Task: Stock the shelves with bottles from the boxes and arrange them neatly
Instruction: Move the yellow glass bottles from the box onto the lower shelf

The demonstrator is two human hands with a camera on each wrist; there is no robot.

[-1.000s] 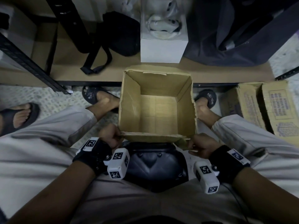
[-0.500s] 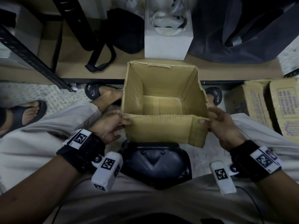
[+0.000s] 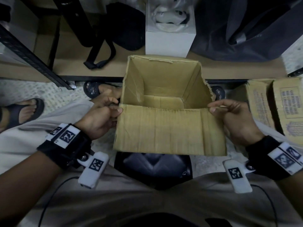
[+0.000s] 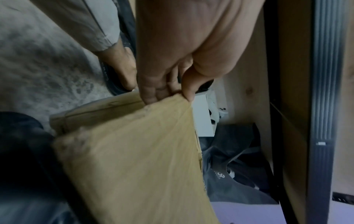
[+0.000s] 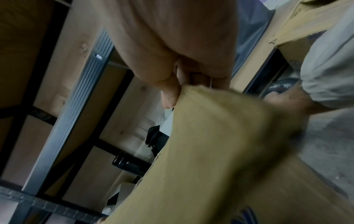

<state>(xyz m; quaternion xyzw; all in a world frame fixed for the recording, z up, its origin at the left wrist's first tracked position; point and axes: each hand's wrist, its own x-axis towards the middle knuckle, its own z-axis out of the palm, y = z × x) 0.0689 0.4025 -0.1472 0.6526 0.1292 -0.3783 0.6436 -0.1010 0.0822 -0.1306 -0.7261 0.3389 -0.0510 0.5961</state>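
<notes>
Thumbs and fingers of my left hand [image 3: 100, 117] and right hand [image 3: 236, 118] pinched the near flap's two corners on the empty box [image 3: 162, 82]. Its long edge ran straight between my grips; beyond lay the shelf [image 3: 68, 69], and closed cartons [image 3: 277, 108] sat right of my right hand.

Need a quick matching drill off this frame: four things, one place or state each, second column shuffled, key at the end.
Things:
1. open cardboard box
2. white box
3. black strap bag
4. printed carton

Places or states:
A. floor, far right
B. shelf, behind the open box
C. pinched at both near corners by left hand and right hand
D. shelf, left of the white box

Pairs: 1-C, 2-B, 3-D, 4-A
</notes>
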